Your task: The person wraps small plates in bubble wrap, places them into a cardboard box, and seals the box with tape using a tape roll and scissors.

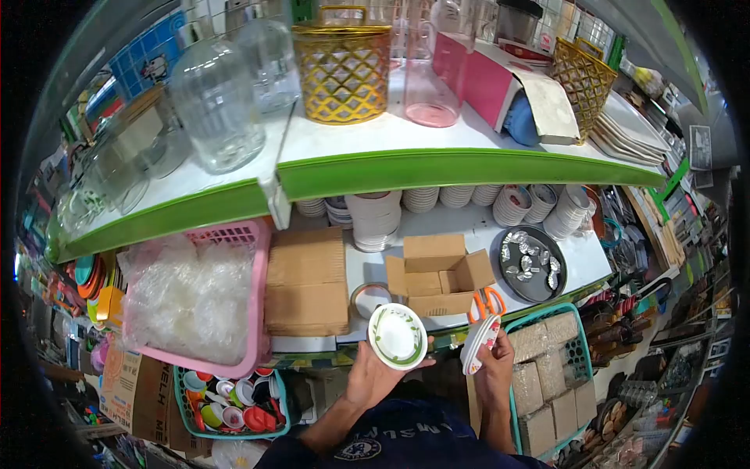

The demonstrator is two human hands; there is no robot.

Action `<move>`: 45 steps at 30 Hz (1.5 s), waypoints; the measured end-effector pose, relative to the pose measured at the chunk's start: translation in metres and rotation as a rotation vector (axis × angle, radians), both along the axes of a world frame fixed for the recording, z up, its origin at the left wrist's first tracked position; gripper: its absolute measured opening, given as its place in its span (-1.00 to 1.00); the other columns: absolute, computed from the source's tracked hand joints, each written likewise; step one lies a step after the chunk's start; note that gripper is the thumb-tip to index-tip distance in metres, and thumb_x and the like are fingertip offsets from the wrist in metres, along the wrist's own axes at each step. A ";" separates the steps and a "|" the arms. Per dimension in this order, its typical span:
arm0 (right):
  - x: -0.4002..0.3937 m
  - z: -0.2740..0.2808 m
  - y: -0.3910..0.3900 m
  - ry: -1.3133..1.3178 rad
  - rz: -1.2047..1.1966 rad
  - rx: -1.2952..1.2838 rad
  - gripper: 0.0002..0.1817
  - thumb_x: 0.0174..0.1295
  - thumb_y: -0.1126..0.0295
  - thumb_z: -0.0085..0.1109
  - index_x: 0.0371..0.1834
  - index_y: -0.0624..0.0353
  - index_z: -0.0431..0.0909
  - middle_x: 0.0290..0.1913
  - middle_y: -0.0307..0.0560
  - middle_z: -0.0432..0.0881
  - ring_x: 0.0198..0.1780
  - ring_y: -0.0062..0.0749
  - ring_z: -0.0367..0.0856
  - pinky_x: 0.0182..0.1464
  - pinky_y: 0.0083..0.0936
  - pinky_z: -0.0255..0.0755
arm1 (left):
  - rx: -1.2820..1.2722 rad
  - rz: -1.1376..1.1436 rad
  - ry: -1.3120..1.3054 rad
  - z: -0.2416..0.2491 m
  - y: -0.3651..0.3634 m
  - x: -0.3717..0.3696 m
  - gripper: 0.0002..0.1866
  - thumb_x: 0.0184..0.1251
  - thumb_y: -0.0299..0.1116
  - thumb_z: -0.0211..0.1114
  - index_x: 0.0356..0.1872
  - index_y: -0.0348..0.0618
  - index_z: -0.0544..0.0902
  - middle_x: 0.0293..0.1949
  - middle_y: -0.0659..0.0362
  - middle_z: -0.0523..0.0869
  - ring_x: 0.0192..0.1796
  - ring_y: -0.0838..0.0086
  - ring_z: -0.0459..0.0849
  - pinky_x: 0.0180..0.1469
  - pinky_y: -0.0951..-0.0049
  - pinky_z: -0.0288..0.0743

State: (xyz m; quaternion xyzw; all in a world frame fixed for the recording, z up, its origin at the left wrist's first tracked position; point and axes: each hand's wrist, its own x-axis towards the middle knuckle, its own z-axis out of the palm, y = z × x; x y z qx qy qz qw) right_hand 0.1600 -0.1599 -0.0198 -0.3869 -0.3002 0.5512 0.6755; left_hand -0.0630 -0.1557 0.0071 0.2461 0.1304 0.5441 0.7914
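My left hand [373, 377] holds a white bowl [398, 336] with a green leaf pattern, its open side facing up toward me. In my right hand [494, 366] is a small stack of white dishes [480, 342] with red patterns, tilted on edge. Just beyond both hands an open, small cardboard box [434, 278] stands on the lower shelf. Orange-handled scissors [487, 303] lie between that box and the dishes in my right hand. A roll of tape [370, 299] lies behind the bowl, partly hidden by it.
A pink basket [258, 305] of bubble wrap and flat cardboard [307, 281] are left. A dark round tray [533, 264] holds foil pieces. Stacked bowls [375, 221] stand under the green-edged upper shelf [469, 173], which carries glassware. Teal baskets [286, 414] [582, 344] sit low on both sides.
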 end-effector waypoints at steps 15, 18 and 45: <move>0.035 0.002 0.035 -0.070 -0.050 0.028 -0.57 0.14 0.62 0.35 0.09 0.36 0.49 -0.03 0.00 0.70 -0.05 -0.46 0.68 0.07 -0.49 0.54 | 0.077 -0.121 0.103 -0.009 0.046 0.041 -0.05 0.34 0.47 -0.25 0.57 0.10 -0.18 0.51 -0.04 0.11 0.47 -0.10 0.23 0.32 -0.32 0.28; 0.028 0.014 0.038 -0.131 -0.036 0.037 -0.57 0.13 0.64 0.36 0.08 0.36 0.48 -0.04 0.02 0.70 -0.07 -0.46 0.69 0.04 -0.51 0.55 | 0.133 -0.134 0.063 -0.010 0.047 0.047 -0.12 0.39 0.41 -0.20 0.57 0.25 -0.23 0.52 0.05 0.08 0.49 0.06 0.22 0.37 -0.18 0.30; -0.025 0.044 0.019 -0.155 -0.062 -0.047 -0.68 0.15 0.65 0.33 -0.06 0.28 0.46 -0.20 -0.13 0.66 -0.21 -0.57 0.65 -0.13 -0.62 0.54 | -0.094 -0.091 0.070 -0.035 0.019 0.032 -0.42 0.64 -0.06 -0.25 0.54 -0.04 -0.05 0.46 0.06 0.21 0.49 0.25 0.22 0.49 0.07 0.14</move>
